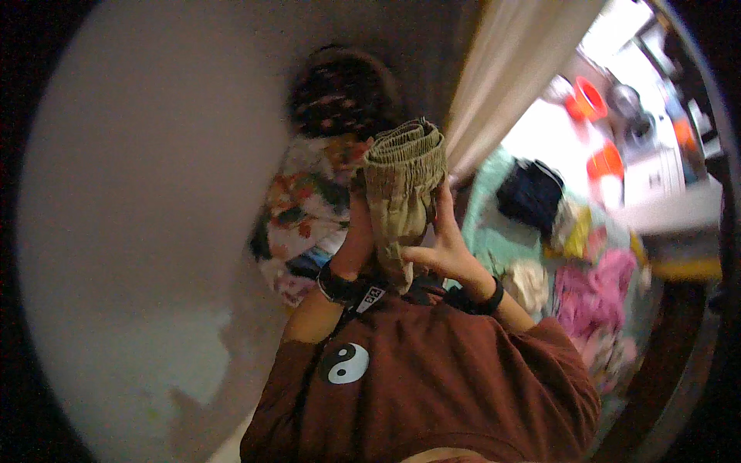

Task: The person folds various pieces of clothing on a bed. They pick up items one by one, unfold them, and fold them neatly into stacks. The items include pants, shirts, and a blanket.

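A folded khaki-green cloth garment [405,173] with a gathered elastic waistband is held up in front of my chest. My left hand [359,231] grips one side of it, partly hidden behind the fabric. On the other side my right hand [443,231] presses against the cloth, its thumb lying across the lower part. The waistband faces up and shows several folded layers. Behind the garment lies a floral cloth [301,202] in white, red and green, blurred.
A dark patterned bundle [341,92] sits beyond the floral cloth. A pale curtain [509,63] hangs at the right. Past it, a dark folded cloth [529,194], a pink garment [596,289] and other clothes lie on a green cloth [483,214]. A plain wall [145,173] stands at the left.
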`<state>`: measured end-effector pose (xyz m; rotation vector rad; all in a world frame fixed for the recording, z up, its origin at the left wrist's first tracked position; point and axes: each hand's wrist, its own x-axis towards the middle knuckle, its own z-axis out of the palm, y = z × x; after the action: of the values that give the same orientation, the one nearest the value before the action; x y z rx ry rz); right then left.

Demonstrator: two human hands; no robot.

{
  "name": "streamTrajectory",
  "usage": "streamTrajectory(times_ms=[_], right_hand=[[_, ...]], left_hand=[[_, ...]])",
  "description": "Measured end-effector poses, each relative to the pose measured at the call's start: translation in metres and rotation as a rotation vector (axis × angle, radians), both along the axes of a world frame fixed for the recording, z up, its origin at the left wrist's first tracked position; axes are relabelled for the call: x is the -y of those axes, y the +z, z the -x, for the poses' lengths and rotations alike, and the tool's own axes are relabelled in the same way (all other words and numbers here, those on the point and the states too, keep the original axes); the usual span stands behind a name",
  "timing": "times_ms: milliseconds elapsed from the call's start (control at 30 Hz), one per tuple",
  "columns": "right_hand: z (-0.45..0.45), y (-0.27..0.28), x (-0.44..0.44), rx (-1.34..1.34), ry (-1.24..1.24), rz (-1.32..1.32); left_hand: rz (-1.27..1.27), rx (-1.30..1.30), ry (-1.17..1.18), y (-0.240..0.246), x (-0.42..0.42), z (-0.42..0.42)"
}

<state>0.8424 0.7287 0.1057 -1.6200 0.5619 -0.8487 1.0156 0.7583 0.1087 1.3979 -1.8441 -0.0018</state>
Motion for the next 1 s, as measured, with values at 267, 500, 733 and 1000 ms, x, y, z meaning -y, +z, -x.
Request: streamTrajectory(times_ms=[267, 500, 733, 1000], right_hand=[[0.077, 0.029, -0.004, -0.326, -0.530, 0.300], [0.115, 0.001, -0.014, -0.051, -0.941, 0.185], [0.202, 0.002, -0.028, 0.057, -1.138, -0.108], [0.109, -0.002, -0.013, -0.037, -0.964, -0.110]], left_hand=[[0.064, 0.311, -0.350, 0.040, 0.060, 0.098], [-0.308, -0.329, -0.641, -0.006, 0.082, 0.142], [-1.008, -1.489, -0.447, 0.019, 0.174, 0.119], [-0.966, -0.732, -0.852, -0.021, 0.164, 0.137]])
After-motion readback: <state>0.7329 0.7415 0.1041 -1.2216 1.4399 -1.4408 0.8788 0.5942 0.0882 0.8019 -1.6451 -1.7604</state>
